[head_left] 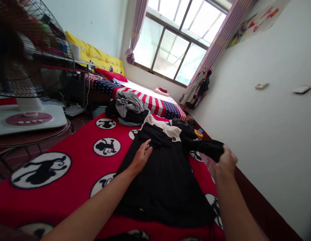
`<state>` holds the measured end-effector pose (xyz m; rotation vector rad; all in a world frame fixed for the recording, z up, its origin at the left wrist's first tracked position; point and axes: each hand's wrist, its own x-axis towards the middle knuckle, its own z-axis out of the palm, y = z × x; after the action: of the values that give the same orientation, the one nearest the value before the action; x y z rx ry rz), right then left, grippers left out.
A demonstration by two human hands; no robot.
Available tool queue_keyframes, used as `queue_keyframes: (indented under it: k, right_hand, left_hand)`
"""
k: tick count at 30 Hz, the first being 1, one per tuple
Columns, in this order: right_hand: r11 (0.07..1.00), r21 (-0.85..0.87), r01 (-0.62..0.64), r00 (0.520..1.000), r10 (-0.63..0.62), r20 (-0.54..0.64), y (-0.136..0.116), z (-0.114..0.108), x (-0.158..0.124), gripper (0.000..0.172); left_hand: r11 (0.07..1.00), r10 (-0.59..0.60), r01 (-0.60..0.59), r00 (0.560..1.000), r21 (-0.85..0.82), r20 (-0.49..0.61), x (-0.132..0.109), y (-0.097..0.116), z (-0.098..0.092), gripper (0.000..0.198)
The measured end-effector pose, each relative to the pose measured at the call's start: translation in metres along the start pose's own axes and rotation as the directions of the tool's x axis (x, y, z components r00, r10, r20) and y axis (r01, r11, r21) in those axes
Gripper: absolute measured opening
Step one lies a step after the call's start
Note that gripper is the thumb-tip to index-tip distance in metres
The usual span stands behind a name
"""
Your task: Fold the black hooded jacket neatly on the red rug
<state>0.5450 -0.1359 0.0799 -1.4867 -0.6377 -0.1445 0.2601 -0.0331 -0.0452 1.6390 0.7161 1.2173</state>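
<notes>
A black jacket point(168, 180) with a cream upper part and a small logo lies spread over a red blanket point(77, 140) with monkey prints. One of its sleeves point(154, 135) is folded across the chest. Beside that folded sleeve is my left hand point(141, 157), fingers stretched out over the jacket; whether it presses on the cloth I cannot tell. Out to the right, my right hand point(227, 162) is closed around the end of the other sleeve point(208, 149), which it holds pulled out sideways and raised off the blanket.
At the far end of the bed lies a pile of grey and black clothes point(130, 105), with a dark dotted garment point(182, 124) to its right. An electric fan point(30, 113) stands on a round stool at left. A wall point(266, 117) bounds the right side. Another bed point(145, 97) stands beneath the window.
</notes>
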Motion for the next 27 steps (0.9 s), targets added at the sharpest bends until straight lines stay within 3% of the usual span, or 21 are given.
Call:
queue_keyframes:
  k: [1,2,3,4,5,6,7,8,9,12,14,16,18,21,24,25,27]
  right_hand:
    - [0.998,0.060,0.012,1.000,-0.013,0.014,-0.020,0.019,-0.022,0.043]
    - [0.993,0.106,0.047,0.987,-0.062,0.148,-0.039,0.035,-0.048,0.040]
    - [0.986,0.153,0.063,0.902,-0.122,0.415,-0.055,0.048,-0.077,0.038]
    - [0.976,0.215,0.036,0.735,-0.172,0.656,-0.067,0.057,-0.105,0.038]
    - [0.967,0.254,-0.016,0.553,-0.203,0.808,-0.076,0.062,-0.131,0.042]
    - [0.965,0.257,-0.045,0.419,-0.215,0.882,-0.079,0.062,-0.153,0.045]
    - [0.972,0.232,-0.019,0.346,-0.211,0.914,-0.078,0.057,-0.169,0.043]
    - [0.979,0.202,0.033,0.350,-0.201,0.915,-0.072,0.049,-0.180,0.038]
    - [0.985,0.153,0.082,0.389,-0.173,0.905,-0.062,0.038,-0.184,0.034]
    - [0.979,-0.055,0.195,0.604,-0.075,0.793,-0.015,-0.005,-0.171,0.026]
    - [0.939,-0.224,0.263,0.750,-0.053,0.659,0.022,-0.036,-0.152,0.027]
    - [0.865,-0.385,0.324,0.842,-0.078,0.534,0.054,-0.067,-0.136,0.035]
    - [0.792,-0.513,0.332,0.887,-0.077,0.455,0.079,-0.095,-0.126,0.047]
    - [0.738,-0.638,0.220,0.919,0.061,0.388,0.099,-0.122,-0.124,0.062]
    - [0.729,-0.672,0.132,0.913,0.174,0.368,0.101,-0.129,-0.127,0.061]
    - [0.740,-0.662,0.119,0.910,0.187,0.371,0.099,-0.128,-0.128,0.057]
    - [0.776,-0.626,0.082,0.909,0.199,0.365,0.089,-0.123,-0.130,0.049]
  left_hand:
    - [0.984,-0.041,0.030,0.997,-0.174,-0.061,0.001,0.002,-0.004,0.059]
    - [0.943,-0.089,0.048,0.990,-0.330,-0.111,0.002,0.005,-0.009,0.061]
    - [0.888,-0.137,0.052,0.978,-0.457,-0.155,0.002,0.008,-0.014,0.061]
    - [0.831,-0.188,0.049,0.962,-0.554,-0.197,0.002,0.011,-0.020,0.062]
    - [0.782,-0.243,0.047,0.941,-0.621,-0.235,0.002,0.014,-0.025,0.063]
    - [0.747,-0.298,0.054,0.918,-0.663,-0.261,0.002,0.016,-0.031,0.063]
    - [0.723,-0.350,0.071,0.895,-0.687,-0.276,0.002,0.017,-0.036,0.062]
    - [0.711,-0.395,0.092,0.873,-0.697,-0.288,0.003,0.017,-0.039,0.060]
    - [0.710,-0.429,0.110,0.851,-0.695,-0.304,0.004,0.016,-0.042,0.057]
    - [0.785,-0.438,0.150,0.820,-0.601,-0.368,0.008,0.006,-0.045,0.051]
    - [0.903,-0.344,0.180,0.847,-0.390,-0.405,0.009,0.000,-0.041,0.061]
    - [0.982,-0.185,0.186,0.916,-0.030,-0.355,0.009,-0.003,-0.035,0.073]
    - [0.930,-0.056,0.124,0.978,0.347,-0.199,0.007,-0.002,-0.027,0.081]
    - [0.728,-0.027,-0.019,0.998,0.685,0.055,0.008,0.004,-0.016,0.074]
    - [0.587,-0.059,-0.082,0.988,0.806,0.143,0.021,0.010,-0.013,0.047]
    - [0.584,-0.068,-0.078,0.987,0.808,0.145,0.030,0.012,-0.015,0.039]
    - [0.677,-0.076,-0.026,0.992,0.736,0.105,0.053,0.018,-0.020,0.027]
